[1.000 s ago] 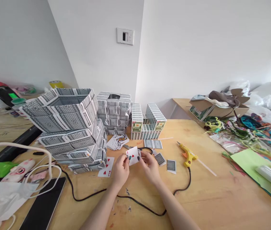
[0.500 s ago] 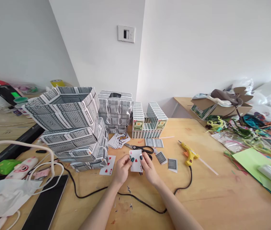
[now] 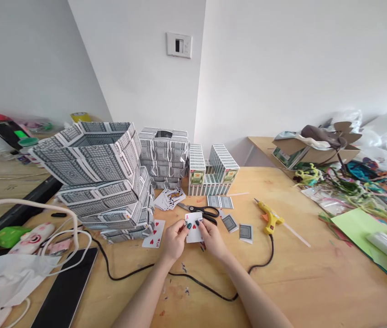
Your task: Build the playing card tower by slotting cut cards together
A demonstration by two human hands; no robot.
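Note:
Between my hands is an ace of hearts playing card [image 3: 193, 233], face toward me. My left hand [image 3: 175, 238] pinches its left edge, thumb on the front. On the opposite side my right hand [image 3: 211, 235] grips the upper right part, also with the thumb on the face. Just behind the card lie black-handled scissors [image 3: 204, 212]. A three of hearts [image 3: 153, 234] rests left of my left hand. Loose cards [image 3: 170, 199] lie fanned near the scissors' blades, and face-down cards [image 3: 230, 224] are to the right of my right hand.
A tall folded-card structure [image 3: 104, 168] stands left, a smaller one [image 3: 164, 157] behind it, and stacked card boxes [image 3: 213, 171] beside that. A yellow glue gun [image 3: 269, 217] trails its black cord [image 3: 210, 290] across the table. A phone-like black slab [image 3: 66, 291] lies left; craft scraps [image 3: 350, 182] fill the right.
My right thumb has shifted slightly left and up over the card's face. The card stays in both hands, and the view has tilted very slightly.

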